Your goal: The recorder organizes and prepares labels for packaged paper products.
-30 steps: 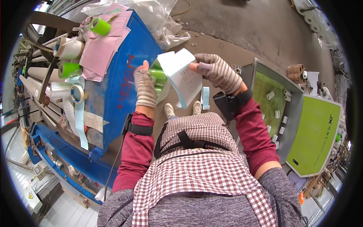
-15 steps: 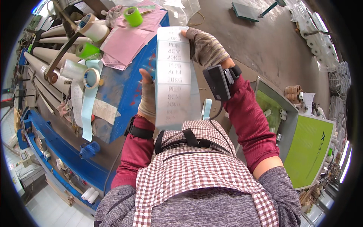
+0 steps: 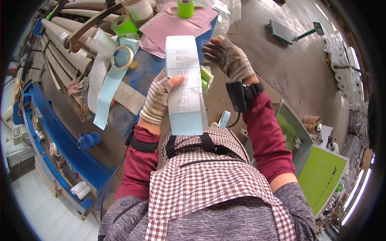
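Note:
My left hand [image 3: 158, 97], in a striped fingerless glove, grips a long strip of white printed labels [image 3: 183, 59] on pale blue backing, its thumb pressed on the front. The strip hangs upright before my chest, its bare blue end at the bottom. To its right, my right hand [image 3: 233, 60] is raised with fingers apart, touching nothing. Behind the strip, a green roll [image 3: 205, 77] shows in part. A loop of pale blue backing [image 3: 224, 119] is by the apron.
On the blue table [image 3: 152, 60] lie pink sheets [image 3: 173, 25], a green tape roll [image 3: 185, 8], a masking tape roll [image 3: 122, 58] and another blue strip [image 3: 107, 101]. Long tubes [image 3: 70, 38] are stacked left. A grey bin [image 3: 295, 122] and green box [image 3: 319, 176] stand right.
My left hand has closed on the label strip, thumb over its front. My right hand has let go of the top and moved right. The view has shifted left.

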